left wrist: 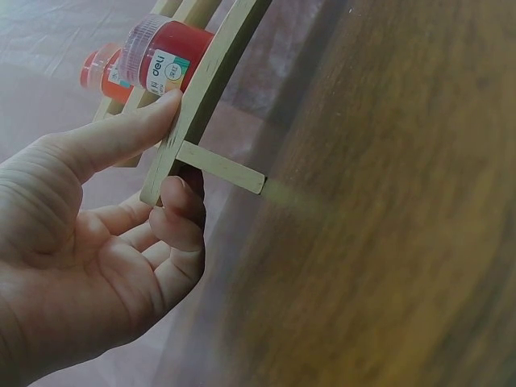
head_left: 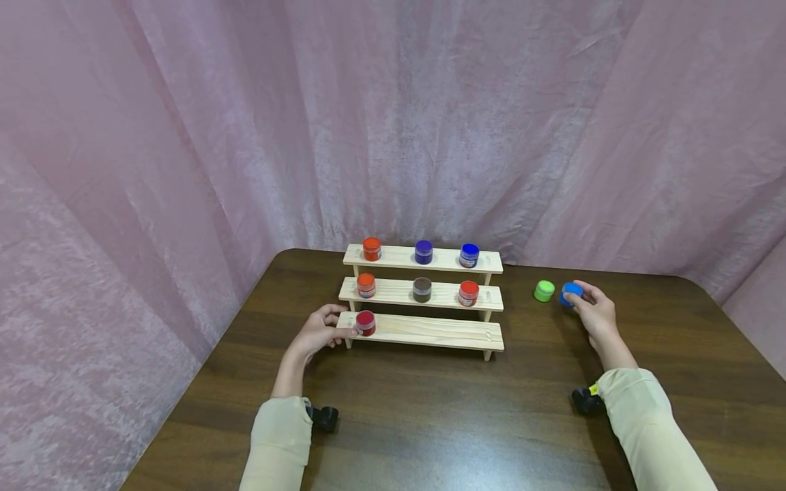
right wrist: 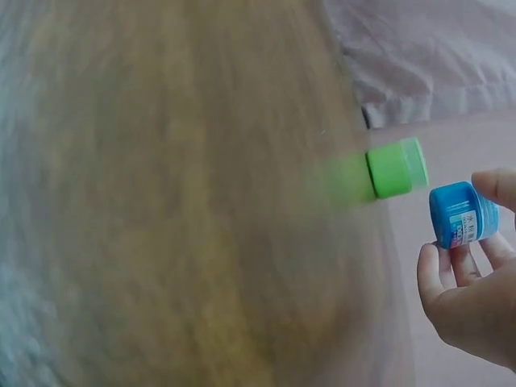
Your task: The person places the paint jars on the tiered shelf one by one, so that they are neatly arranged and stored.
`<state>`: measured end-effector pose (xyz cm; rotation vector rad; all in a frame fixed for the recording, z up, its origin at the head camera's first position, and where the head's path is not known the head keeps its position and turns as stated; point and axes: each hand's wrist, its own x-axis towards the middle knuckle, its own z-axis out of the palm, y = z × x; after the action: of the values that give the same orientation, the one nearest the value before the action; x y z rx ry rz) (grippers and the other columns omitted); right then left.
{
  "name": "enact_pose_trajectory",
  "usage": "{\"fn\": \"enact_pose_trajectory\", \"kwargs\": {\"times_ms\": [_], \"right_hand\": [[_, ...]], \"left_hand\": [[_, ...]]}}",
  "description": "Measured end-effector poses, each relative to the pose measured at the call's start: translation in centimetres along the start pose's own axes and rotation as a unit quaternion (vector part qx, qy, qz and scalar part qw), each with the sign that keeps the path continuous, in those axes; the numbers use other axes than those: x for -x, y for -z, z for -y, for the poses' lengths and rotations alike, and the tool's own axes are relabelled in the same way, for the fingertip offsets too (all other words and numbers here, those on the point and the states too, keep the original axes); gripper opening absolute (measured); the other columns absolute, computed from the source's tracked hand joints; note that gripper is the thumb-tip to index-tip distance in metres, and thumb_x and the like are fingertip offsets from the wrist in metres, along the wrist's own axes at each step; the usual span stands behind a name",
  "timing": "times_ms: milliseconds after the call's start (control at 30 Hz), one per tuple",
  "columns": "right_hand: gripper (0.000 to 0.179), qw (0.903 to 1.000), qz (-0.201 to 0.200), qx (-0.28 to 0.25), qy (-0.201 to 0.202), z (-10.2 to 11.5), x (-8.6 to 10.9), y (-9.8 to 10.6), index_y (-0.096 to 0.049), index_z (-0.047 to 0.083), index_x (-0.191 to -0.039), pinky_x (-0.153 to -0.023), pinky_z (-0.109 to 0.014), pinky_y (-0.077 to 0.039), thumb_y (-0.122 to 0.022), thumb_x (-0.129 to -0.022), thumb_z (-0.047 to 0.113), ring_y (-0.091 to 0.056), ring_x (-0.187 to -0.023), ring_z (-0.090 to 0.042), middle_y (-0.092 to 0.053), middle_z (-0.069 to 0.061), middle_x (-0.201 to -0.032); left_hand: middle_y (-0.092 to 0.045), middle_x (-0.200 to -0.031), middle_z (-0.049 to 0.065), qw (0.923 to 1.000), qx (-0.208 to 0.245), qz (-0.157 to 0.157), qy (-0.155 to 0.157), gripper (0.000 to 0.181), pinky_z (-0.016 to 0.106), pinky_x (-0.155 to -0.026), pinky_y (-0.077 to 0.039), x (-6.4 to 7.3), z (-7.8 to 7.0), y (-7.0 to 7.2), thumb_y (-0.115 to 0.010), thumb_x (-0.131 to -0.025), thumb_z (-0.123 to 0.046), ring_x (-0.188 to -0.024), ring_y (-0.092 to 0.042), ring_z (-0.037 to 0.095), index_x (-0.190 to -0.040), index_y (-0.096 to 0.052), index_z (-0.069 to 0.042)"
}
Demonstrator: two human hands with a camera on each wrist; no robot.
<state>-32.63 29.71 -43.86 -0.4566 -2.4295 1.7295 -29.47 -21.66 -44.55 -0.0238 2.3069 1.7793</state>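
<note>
My left hand (head_left: 319, 332) grips the left end of the lowest board of a three-tier wooden display rack (head_left: 430, 329). In the left wrist view the thumb lies on the board's edge beside a dark red paint jar (left wrist: 176, 52), with curled fingers underneath near the rack's leg (left wrist: 224, 168). That dark red jar stands upright at the left of the bottom tier. Over on the right, my right hand (head_left: 597, 319) holds a blue paint jar (right wrist: 455, 216) between thumb and fingers. A light green paint jar (head_left: 544, 291) stands on the table just left of it.
The top tier carries an orange-red jar (head_left: 371, 249), a purple jar (head_left: 424, 252) and a blue jar (head_left: 469, 256). On the middle tier are an orange jar (head_left: 366, 286), a dark brown jar (head_left: 421, 290) and a red jar (head_left: 469, 293). A pink curtain (head_left: 430, 123) hangs behind the wooden table (head_left: 417, 423).
</note>
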Motion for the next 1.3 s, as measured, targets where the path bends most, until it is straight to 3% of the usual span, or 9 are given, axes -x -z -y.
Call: {"fn": "enact_pose_trajectory", "kwargs": {"times_ms": [67,167,267,367,567,800,1167,1300], "right_hand": [[0.062,1.0000,-0.002,-0.006,0.006,0.2,0.1,0.0,-0.037,0.006,-0.149,-0.080,-0.003,-0.045,-0.059,-0.096,0.030,-0.045,-0.097,0.012,-0.045,-0.010,-0.144],[0.056,0.9994,-0.004,-0.030,0.019,0.5,0.4,-0.1,-0.044,0.011,-0.145,-0.080,-0.003,-0.045,-0.062,-0.095,0.028,-0.046,-0.095,0.013,-0.054,0.006,-0.125],[0.042,0.9968,-0.006,-0.071,0.034,0.9,0.8,-0.2,-0.055,0.020,-0.133,-0.078,-0.004,-0.047,-0.065,-0.093,0.023,-0.048,-0.091,0.014,-0.052,0.022,-0.103],[0.031,0.9927,-0.006,-0.111,0.047,1.4,1.1,-0.4,-0.060,0.026,-0.120,-0.076,-0.004,-0.047,-0.067,-0.091,0.018,-0.051,-0.087,0.014,-0.053,0.026,-0.094],[0.034,0.9901,-0.006,-0.125,0.062,2.2,1.8,-0.9,-0.060,0.019,-0.124,-0.075,-0.003,-0.046,-0.068,-0.091,0.016,-0.052,-0.087,0.013,-0.057,0.028,-0.091],[0.053,0.9878,0.017,-0.138,0.070,2.8,2.4,-1.2,-0.050,0.006,-0.139,-0.074,-0.002,-0.046,-0.068,-0.092,0.018,-0.052,-0.089,0.012,-0.056,0.025,-0.095],[0.038,0.9801,0.045,-0.170,0.092,4.2,4.0,-2.0,-0.059,0.019,-0.127,-0.076,-0.004,-0.047,-0.069,-0.091,0.016,-0.055,-0.089,0.011,-0.060,0.024,-0.095],[0.030,0.9819,0.056,-0.148,0.105,4.7,4.4,-2.4,-0.059,0.030,-0.119,-0.077,-0.004,-0.046,-0.067,-0.092,0.018,-0.055,-0.090,0.011,-0.059,0.026,-0.097]], "left_hand": [[-0.057,-0.078,-0.002,1.0000,-0.002,-0.001,-0.003,0.065,0.023,-0.055,-0.042,-0.1,0.2,0.0,-0.075,-0.082,-0.007,-0.063,-0.051,0.012,-0.137,-0.043,0.005],[-0.057,-0.078,-0.002,1.0000,-0.002,-0.001,-0.004,0.066,0.023,-0.055,-0.042,-0.1,0.2,0.0,-0.075,-0.081,-0.007,-0.062,-0.051,0.012,-0.137,-0.043,0.005],[-0.058,-0.079,-0.002,1.0000,-0.004,0.000,-0.004,0.066,0.023,-0.055,-0.042,0.0,0.1,-0.1,-0.075,-0.082,-0.008,-0.062,-0.051,0.011,-0.138,-0.042,0.005],[-0.058,-0.081,-0.001,1.0000,-0.004,-0.003,-0.001,0.066,0.023,-0.055,-0.042,0.0,0.1,0.0,-0.075,-0.082,-0.008,-0.063,-0.051,0.011,-0.137,-0.043,0.005],[-0.058,-0.081,-0.001,0.9999,-0.009,-0.002,-0.003,0.064,0.023,-0.056,-0.042,0.0,0.2,0.1,-0.075,-0.082,-0.008,-0.063,-0.050,0.011,-0.136,-0.043,0.004],[-0.058,-0.080,-0.001,0.9999,-0.014,0.001,-0.008,0.066,0.024,-0.056,-0.043,0.0,0.2,0.0,-0.075,-0.082,-0.009,-0.064,-0.051,0.011,-0.138,-0.042,0.004],[-0.058,-0.078,-0.002,0.9999,-0.009,-0.006,-0.001,0.064,0.023,-0.056,-0.043,-0.1,0.2,-0.1,-0.076,-0.081,-0.008,-0.062,-0.051,0.011,-0.136,-0.045,0.002],[-0.059,-0.080,-0.002,1.0000,-0.009,-0.004,0.000,0.065,0.023,-0.056,-0.043,-0.2,0.4,0.0,-0.076,-0.081,-0.008,-0.062,-0.051,0.011,-0.136,-0.044,0.003]]}}
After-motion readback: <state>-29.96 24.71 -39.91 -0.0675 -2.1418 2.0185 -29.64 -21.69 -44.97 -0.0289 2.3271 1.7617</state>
